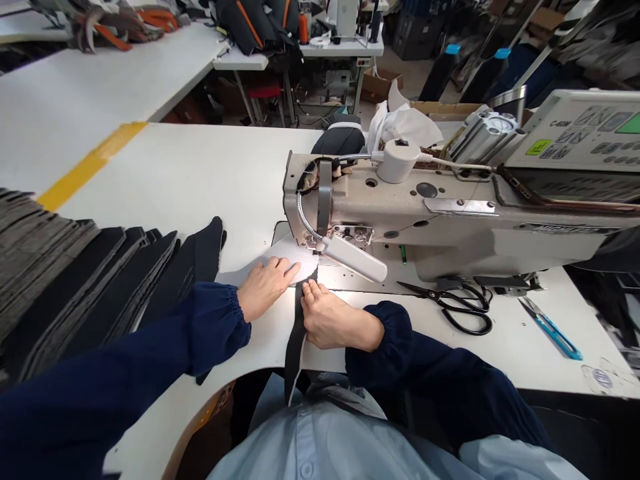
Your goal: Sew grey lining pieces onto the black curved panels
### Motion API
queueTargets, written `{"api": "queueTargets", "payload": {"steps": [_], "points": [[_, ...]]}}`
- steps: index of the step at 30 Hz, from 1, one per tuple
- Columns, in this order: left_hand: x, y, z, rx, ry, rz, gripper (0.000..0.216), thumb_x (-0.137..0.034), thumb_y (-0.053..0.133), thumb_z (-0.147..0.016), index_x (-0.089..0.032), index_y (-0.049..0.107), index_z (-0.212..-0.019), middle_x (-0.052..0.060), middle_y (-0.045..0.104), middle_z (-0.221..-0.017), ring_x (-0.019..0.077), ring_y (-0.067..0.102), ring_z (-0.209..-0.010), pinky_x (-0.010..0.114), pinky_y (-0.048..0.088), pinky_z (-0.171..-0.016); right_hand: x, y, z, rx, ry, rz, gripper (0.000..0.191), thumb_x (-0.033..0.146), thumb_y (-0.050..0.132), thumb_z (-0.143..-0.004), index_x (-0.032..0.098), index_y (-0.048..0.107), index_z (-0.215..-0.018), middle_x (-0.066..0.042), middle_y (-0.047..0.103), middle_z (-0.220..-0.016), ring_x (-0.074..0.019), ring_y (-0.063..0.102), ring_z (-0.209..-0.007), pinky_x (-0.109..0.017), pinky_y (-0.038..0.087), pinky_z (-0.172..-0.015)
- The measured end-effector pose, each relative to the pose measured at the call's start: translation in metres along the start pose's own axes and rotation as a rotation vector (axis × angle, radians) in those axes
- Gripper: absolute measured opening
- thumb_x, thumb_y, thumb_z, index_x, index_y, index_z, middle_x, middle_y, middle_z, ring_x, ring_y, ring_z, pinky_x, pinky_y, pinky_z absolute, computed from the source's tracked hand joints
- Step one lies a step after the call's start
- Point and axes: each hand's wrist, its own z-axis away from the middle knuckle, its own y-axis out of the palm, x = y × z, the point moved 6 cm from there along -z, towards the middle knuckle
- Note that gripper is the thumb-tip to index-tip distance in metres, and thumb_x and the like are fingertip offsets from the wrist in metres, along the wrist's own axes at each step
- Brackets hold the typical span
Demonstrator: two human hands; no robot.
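Observation:
My left hand (265,287) lies flat, fingers stretched out, on a white fabric piece (280,257) in front of the sewing machine (440,213). My right hand (333,319) rests just right of it, fingers pressed together on a black strip (296,347) that runs from the needle area down over the table's front edge. The fingertips of both hands sit close to the presser foot, under the machine's white lamp (355,259).
Fanned stacks of black cut pieces (100,287) cover the table on the left. Black scissors (457,303) and a blue thread snip (553,328) lie to the right of the machine. A control panel (585,130) stands at the far right. Other work tables sit behind.

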Motion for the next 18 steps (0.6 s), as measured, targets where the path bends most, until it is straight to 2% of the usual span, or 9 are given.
{"api": "queueTargets", "payload": {"steps": [4,10,16,18], "points": [[0.000,0.000,0.004,0.030,0.007,-0.036,0.051,0.004,0.046,-0.082,-0.016,0.050,-0.129,0.012,0.057,-0.095,0.0250,0.052,-0.092,0.031,0.036,-0.064,-0.001,-0.002,0.001,0.027,-0.003,0.009,0.062,0.035,0.054,-0.087,-0.015,0.055,-0.123,-0.040,0.048,-0.131,-0.0444,0.054,-0.122,-0.052,0.045,-0.101],[-0.003,-0.010,0.008,0.070,0.033,-0.013,0.037,0.004,0.046,-0.082,-0.013,0.053,-0.115,0.012,0.057,-0.091,0.0243,0.054,-0.088,0.030,0.037,-0.062,0.002,-0.006,0.006,0.045,-0.023,-0.015,0.062,0.034,0.053,-0.088,-0.013,0.052,-0.128,-0.040,0.046,-0.134,-0.0435,0.051,-0.125,-0.054,0.043,-0.102],[-0.009,-0.018,0.011,0.204,0.059,0.080,0.043,0.007,0.050,-0.073,-0.010,0.051,-0.112,0.014,0.057,-0.095,0.0267,0.056,-0.091,0.030,0.044,-0.063,0.008,-0.006,0.010,0.058,-0.060,-0.057,0.063,0.039,0.054,-0.089,-0.010,0.052,-0.129,-0.041,0.042,-0.136,-0.0439,0.049,-0.127,-0.057,0.043,-0.101],[-0.012,-0.019,0.013,0.228,0.079,0.121,0.044,0.007,0.050,-0.070,-0.010,0.051,-0.110,0.015,0.058,-0.096,0.0264,0.058,-0.090,0.030,0.046,-0.064,0.010,-0.004,0.010,0.041,-0.067,-0.032,0.059,0.036,0.052,-0.090,-0.009,0.052,-0.129,-0.040,0.043,-0.136,-0.0432,0.050,-0.126,-0.056,0.045,-0.099]]}}
